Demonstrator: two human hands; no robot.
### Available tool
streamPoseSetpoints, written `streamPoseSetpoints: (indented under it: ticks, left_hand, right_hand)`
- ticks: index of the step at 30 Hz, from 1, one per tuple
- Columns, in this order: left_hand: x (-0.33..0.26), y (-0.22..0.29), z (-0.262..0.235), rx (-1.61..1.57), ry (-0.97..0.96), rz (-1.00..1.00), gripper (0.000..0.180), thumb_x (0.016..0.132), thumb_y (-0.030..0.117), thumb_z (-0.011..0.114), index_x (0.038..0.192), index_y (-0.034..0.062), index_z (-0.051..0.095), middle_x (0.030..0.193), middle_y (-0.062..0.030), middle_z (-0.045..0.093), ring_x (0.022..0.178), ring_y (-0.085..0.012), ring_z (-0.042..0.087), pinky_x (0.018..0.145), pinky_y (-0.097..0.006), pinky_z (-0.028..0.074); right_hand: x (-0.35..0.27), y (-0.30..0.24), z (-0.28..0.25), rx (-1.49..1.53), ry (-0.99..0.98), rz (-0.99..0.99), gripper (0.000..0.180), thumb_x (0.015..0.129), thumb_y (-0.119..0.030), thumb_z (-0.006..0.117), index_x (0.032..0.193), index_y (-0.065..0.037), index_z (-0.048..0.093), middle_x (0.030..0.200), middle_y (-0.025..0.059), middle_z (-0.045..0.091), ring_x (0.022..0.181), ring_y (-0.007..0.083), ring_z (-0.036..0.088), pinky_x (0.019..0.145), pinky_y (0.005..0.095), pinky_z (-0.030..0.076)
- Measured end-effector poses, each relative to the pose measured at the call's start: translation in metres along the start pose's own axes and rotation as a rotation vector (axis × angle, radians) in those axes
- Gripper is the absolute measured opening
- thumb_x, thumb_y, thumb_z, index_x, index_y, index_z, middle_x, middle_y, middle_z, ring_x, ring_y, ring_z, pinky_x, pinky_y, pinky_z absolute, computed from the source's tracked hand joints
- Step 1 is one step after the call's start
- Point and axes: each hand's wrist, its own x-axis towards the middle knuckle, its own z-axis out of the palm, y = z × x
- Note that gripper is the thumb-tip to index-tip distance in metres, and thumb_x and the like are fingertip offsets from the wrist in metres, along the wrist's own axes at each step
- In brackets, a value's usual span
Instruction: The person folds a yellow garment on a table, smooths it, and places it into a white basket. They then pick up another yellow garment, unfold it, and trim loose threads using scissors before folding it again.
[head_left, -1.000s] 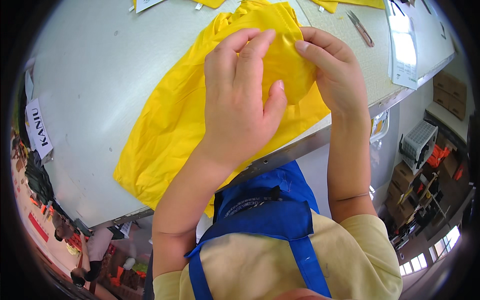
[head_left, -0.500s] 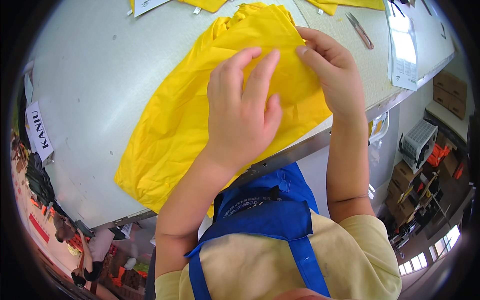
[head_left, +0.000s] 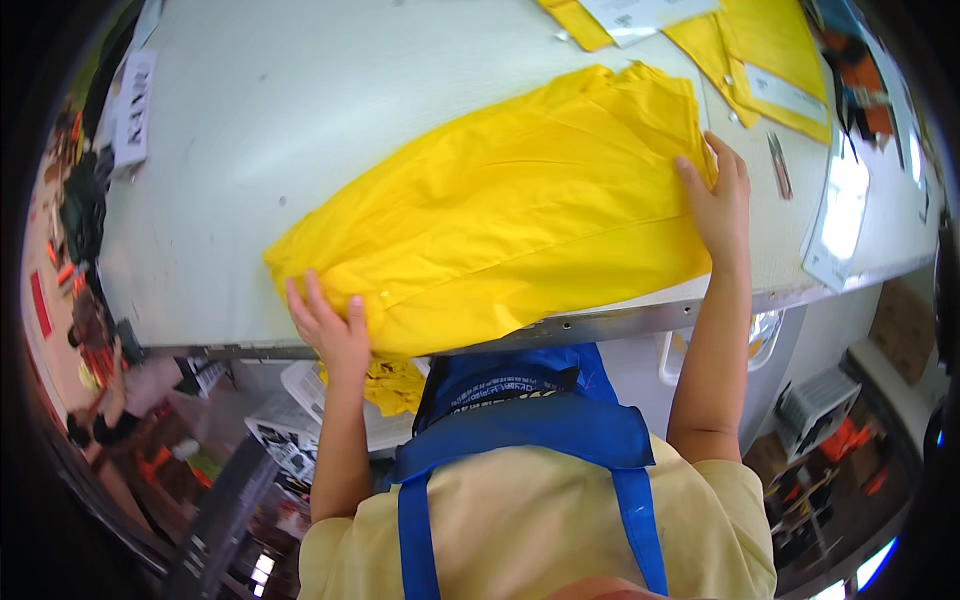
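A wide piece of yellow cloth (head_left: 500,210) lies lengthwise along the front of the table, its surface creased and a long seam or fold line running across it. At its left end my left hand (head_left: 335,325) rests on top, fingers apart and lying on the cloth near a small light button-like dot. My right hand (head_left: 722,200) has the right edge between thumb and fingers; the fingertips are partly behind that edge. More yellow fabric (head_left: 390,388) shows below the table edge, beside my left forearm.
Folded yellow pieces (head_left: 775,55) with white papers lie at the far right. Thread snips (head_left: 780,165) rest right of my right hand, near a glossy printed sheet (head_left: 838,220). A metal edge (head_left: 620,323) runs along the table front. Another person (head_left: 110,385) is at the lower left.
My left hand has moved from above the middle of the cloth down to its left end. The cloth now lies flatter and more crosswise, and my right hand stays at its right edge.
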Motion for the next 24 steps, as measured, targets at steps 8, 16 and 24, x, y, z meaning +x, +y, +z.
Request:
streamPoseSetpoints:
  ticks: [8, 16, 24]
  left_hand:
    - [-0.028, -0.092, 0.004, -0.989, -0.033, -0.763, 0.06, 0.089, 0.021, 0.06, 0.136, -0.0007, 0.03, 0.125, -0.0153, 0.049, 0.111, -0.0224, 0.05, 0.093, -0.033, 0.041]
    - [-0.012, -0.132, -0.015, -1.164, -0.121, -0.84, 0.05, 0.084, 0.018, 0.067, 0.122, -0.0027, 0.043, 0.111, -0.0133, 0.057, 0.1, -0.0199, 0.057, 0.083, -0.032, 0.048]
    - [-0.02, -0.21, -0.019, -0.849, -0.001, -0.822, 0.063, 0.081, 0.028, 0.07, 0.129, -0.0028, 0.041, 0.118, -0.0179, 0.056, 0.105, -0.0254, 0.056, 0.087, -0.035, 0.047]
  right_hand:
    - [0.022, 0.013, 0.004, -0.273, -0.196, 0.07, 0.061, 0.081, -0.042, 0.063, 0.125, -0.001, 0.05, 0.119, 0.0231, 0.055, 0.113, 0.0388, 0.049, 0.097, 0.0434, 0.038]
    - [0.003, -0.028, 0.01, 0.126, -0.38, 0.143, 0.053, 0.088, -0.036, 0.056, 0.123, 0.003, 0.051, 0.116, 0.019, 0.059, 0.107, 0.029, 0.056, 0.091, 0.0342, 0.043]
    - [-0.005, -0.058, 0.057, 0.3, -0.516, 0.092, 0.047, 0.086, -0.023, 0.061, 0.124, 0.002, 0.047, 0.115, 0.0148, 0.058, 0.103, 0.0228, 0.056, 0.088, 0.0322, 0.046]
